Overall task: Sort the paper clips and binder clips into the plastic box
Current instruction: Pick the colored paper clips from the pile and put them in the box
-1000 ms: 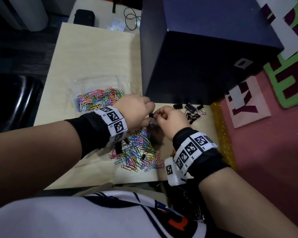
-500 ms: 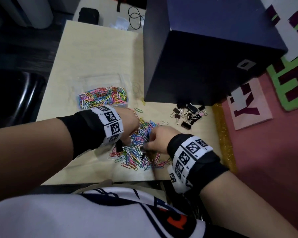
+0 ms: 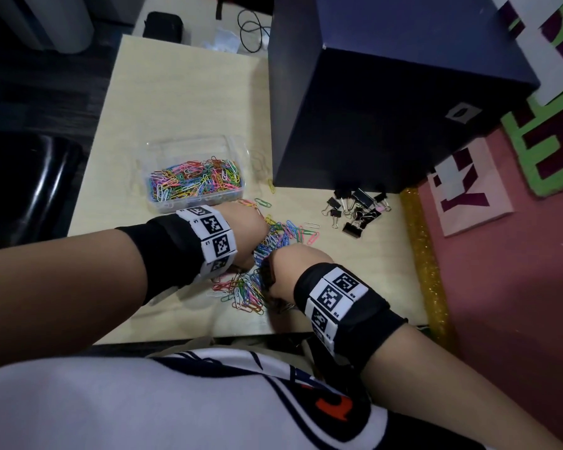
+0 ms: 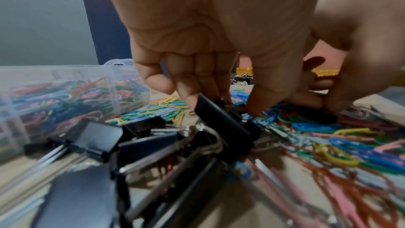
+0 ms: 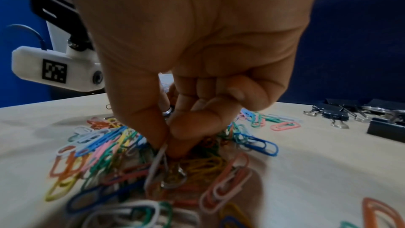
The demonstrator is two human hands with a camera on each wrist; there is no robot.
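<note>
Pale wood table [image 3: 182,102] fills the head view, with a large dark blue box [image 3: 387,102] standing on its far right part and a pink floor mat [image 3: 507,287] beside it. On the table near the left sits a clear plastic box [image 3: 194,172], its near compartment full of coloured paper clips; the far compartment looks see-through, contents hard to tell. Loose paper clips [image 3: 273,241] lie in a heap just in front of the box, between and under both hands. A cluster of black binder clips [image 3: 356,209] lies well to the right of the heap, close to the blue box.

Left hand [image 3: 246,233] is down on the heap with fingers curled; in its wrist view the fingertips [image 4: 186,96] pinch a black binder clip [image 4: 221,119] that is tilted up over the paper clips, with more binder clips lying close to the camera. Right hand [image 3: 294,266] is also lowered into the heap; its wrist view shows thumb and forefinger [image 5: 184,127] pinching together on a white paper clip [image 5: 156,167] standing up out of the pile, with a silver wire loop just beside it
</note>
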